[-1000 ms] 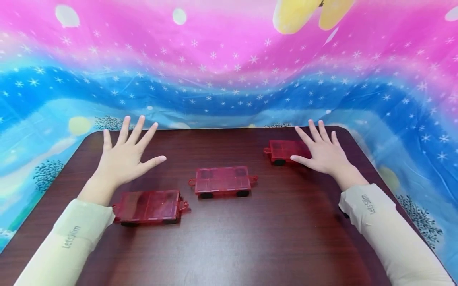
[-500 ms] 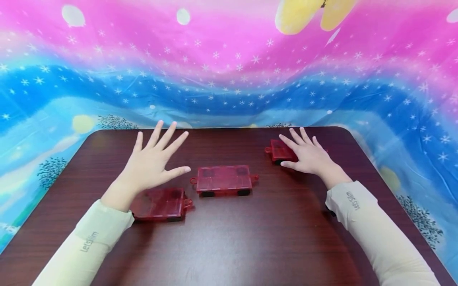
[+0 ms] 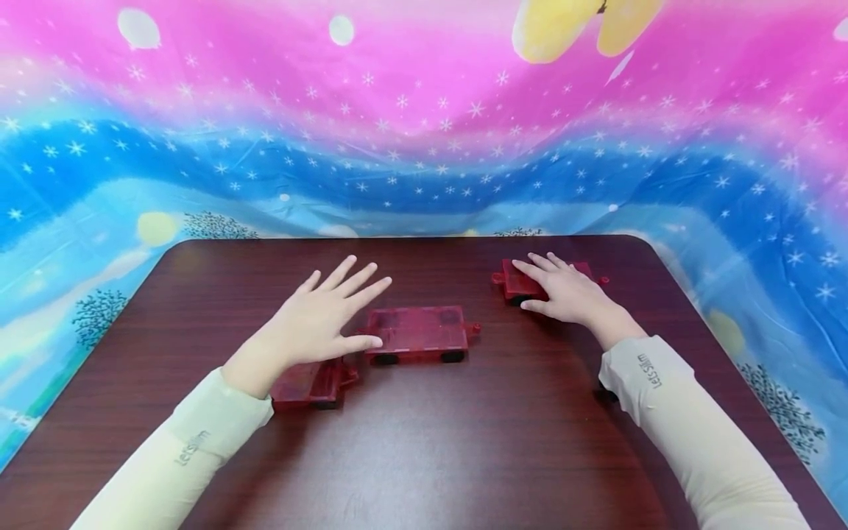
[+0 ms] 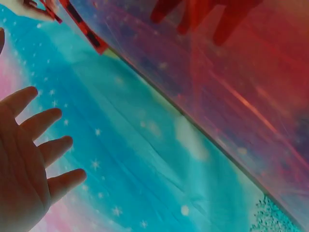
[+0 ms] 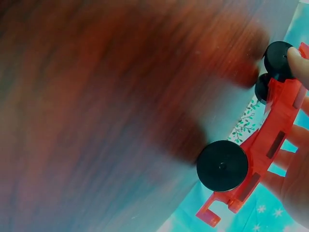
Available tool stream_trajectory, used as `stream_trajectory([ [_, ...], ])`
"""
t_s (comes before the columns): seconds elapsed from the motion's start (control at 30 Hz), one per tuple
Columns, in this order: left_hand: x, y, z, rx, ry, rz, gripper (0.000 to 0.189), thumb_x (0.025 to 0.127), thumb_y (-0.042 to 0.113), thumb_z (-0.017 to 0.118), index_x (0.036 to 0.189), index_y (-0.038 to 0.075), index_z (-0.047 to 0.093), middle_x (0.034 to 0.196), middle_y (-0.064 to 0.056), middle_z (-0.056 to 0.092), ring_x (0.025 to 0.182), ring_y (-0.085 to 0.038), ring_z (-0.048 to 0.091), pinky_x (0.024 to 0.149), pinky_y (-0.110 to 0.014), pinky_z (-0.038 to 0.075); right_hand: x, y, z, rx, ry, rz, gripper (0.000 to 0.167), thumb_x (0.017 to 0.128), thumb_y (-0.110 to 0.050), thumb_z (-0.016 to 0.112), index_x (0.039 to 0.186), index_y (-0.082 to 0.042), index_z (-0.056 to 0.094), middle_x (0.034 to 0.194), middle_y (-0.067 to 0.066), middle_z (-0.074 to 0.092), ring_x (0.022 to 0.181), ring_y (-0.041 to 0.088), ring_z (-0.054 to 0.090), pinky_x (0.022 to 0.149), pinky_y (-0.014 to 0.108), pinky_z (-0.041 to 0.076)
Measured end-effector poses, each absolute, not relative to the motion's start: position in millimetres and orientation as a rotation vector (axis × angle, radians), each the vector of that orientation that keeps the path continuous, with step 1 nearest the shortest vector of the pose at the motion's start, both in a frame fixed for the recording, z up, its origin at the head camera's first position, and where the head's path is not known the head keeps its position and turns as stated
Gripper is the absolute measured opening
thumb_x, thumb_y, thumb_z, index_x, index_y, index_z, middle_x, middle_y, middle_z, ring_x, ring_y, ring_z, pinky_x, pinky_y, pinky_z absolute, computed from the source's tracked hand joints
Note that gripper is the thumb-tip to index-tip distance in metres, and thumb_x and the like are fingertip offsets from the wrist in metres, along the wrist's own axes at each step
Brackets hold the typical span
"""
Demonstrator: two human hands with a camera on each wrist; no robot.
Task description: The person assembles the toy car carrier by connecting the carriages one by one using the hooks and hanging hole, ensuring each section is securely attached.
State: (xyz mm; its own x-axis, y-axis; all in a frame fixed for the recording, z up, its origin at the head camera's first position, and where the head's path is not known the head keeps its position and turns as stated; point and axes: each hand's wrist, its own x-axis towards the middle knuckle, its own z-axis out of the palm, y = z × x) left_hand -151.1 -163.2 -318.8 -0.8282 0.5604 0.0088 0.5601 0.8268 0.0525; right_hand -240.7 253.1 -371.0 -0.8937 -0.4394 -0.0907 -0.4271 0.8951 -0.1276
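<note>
We spread our right hand (image 3: 570, 291) over the red toy wagon (image 3: 520, 283) right of centre, its long axis left-to-right; contact is unclear. Our empty left hand (image 3: 318, 322), fingers splayed, is nearer the central wagon (image 3: 424, 331).

Head view is brightly lit; pale glare is seen on table (image 3: 424, 456) twd its nr side, soft shadows cast twd its L/R sides. Wrist views dimmer; table reflections blurred in R wrist view.
</note>
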Motion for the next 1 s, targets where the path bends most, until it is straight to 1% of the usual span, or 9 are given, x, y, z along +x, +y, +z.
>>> stream_trajectory([
  [0.17, -151, -152, -320, 0.992, 2.9, 0.065, 0.084, 0.089, 0.066, 0.059, 0.158, 0.031, 0.026, 0.166, -0.002, 0.023, 0.155, -0.032, 0.012, 0.116, -0.068, 0.022, -240, 251, -369, -0.697, 2.949, -0.15, 0.079, 0.089, -0.036, 0.073, 0.156, -0.023, 0.033, 0.158, 0.02, 0.033, 0.145, 0.049, 0.027, 0.108, 0.069, 0.034],
  [0.27, -153, -147, -322, 1.012, 2.849, 0.053, 0.083, 0.088, 0.064, 0.061, 0.157, 0.031, 0.029, 0.165, -0.002, 0.026, 0.155, -0.032, 0.015, 0.116, -0.066, 0.025, -240, 250, -369, -0.706, 2.947, -0.144, 0.079, 0.088, -0.036, 0.074, 0.156, -0.023, 0.035, 0.156, 0.02, 0.036, 0.14, 0.046, 0.033, 0.101, 0.068, 0.042],
  [0.33, -155, -145, -324, 1.026, 2.825, 0.042, 0.083, 0.088, 0.062, 0.063, 0.157, 0.029, 0.03, 0.164, -0.004, 0.028, 0.154, -0.033, 0.018, 0.116, -0.065, 0.027, -239, 250, -368, -0.704, 2.952, -0.143, 0.079, 0.087, -0.037, 0.075, 0.155, -0.024, 0.036, 0.155, 0.018, 0.038, 0.138, 0.044, 0.036, 0.098, 0.067, 0.045],
  [0.4, -156, -143, -325, 1.028, 2.802, 0.037, 0.083, 0.088, 0.06, 0.064, 0.157, 0.028, 0.031, 0.163, -0.004, 0.031, 0.153, -0.033, 0.021, 0.116, -0.063, 0.029, -238, 249, -368, -0.706, 2.955, -0.14, 0.08, 0.087, -0.038, 0.076, 0.155, -0.024, 0.037, 0.154, 0.018, 0.04, 0.136, 0.043, 0.038, 0.097, 0.066, 0.046],
  [0.53, -158, -141, -325, 1.056, 2.771, 0.038, 0.082, 0.088, 0.056, 0.067, 0.156, 0.025, 0.034, 0.16, -0.007, 0.037, 0.149, -0.034, 0.03, 0.114, -0.058, 0.036, -236, 249, -367, -0.718, 2.963, -0.129, 0.08, 0.085, -0.039, 0.077, 0.154, -0.024, 0.039, 0.151, 0.018, 0.043, 0.133, 0.042, 0.041, 0.096, 0.066, 0.046],
  [0.73, -163, -138, -327, 1.074, 2.716, 0.06, 0.08, 0.088, 0.049, 0.071, 0.155, 0.021, 0.036, 0.155, -0.008, 0.044, 0.142, -0.03, 0.043, 0.107, -0.049, 0.046, -233, 248, -367, -0.753, 2.981, -0.127, 0.079, 0.084, -0.04, 0.078, 0.152, -0.024, 0.042, 0.148, 0.017, 0.046, 0.129, 0.041, 0.044, 0.095, 0.063, 0.049],
  [0.87, -166, -136, -327, 1.038, 2.682, 0.08, 0.081, 0.087, 0.044, 0.074, 0.155, 0.021, 0.037, 0.154, -0.007, 0.046, 0.139, -0.029, 0.047, 0.106, -0.049, 0.048, -231, 248, -365, -0.77, 2.98, -0.12, 0.078, 0.084, -0.039, 0.078, 0.152, -0.023, 0.043, 0.147, 0.018, 0.047, 0.128, 0.041, 0.044, 0.095, 0.062, 0.048],
  [1.0, -168, -136, -327, 1.008, 2.665, 0.09, 0.079, 0.085, 0.039, 0.077, 0.153, 0.021, 0.041, 0.153, -0.007, 0.047, 0.138, -0.03, 0.048, 0.107, -0.048, 0.048, -227, 248, -363, -0.772, 2.981, -0.121, 0.077, 0.084, -0.039, 0.078, 0.151, -0.023, 0.044, 0.146, 0.017, 0.048, 0.127, 0.04, 0.045, 0.094, 0.063, 0.048],
])
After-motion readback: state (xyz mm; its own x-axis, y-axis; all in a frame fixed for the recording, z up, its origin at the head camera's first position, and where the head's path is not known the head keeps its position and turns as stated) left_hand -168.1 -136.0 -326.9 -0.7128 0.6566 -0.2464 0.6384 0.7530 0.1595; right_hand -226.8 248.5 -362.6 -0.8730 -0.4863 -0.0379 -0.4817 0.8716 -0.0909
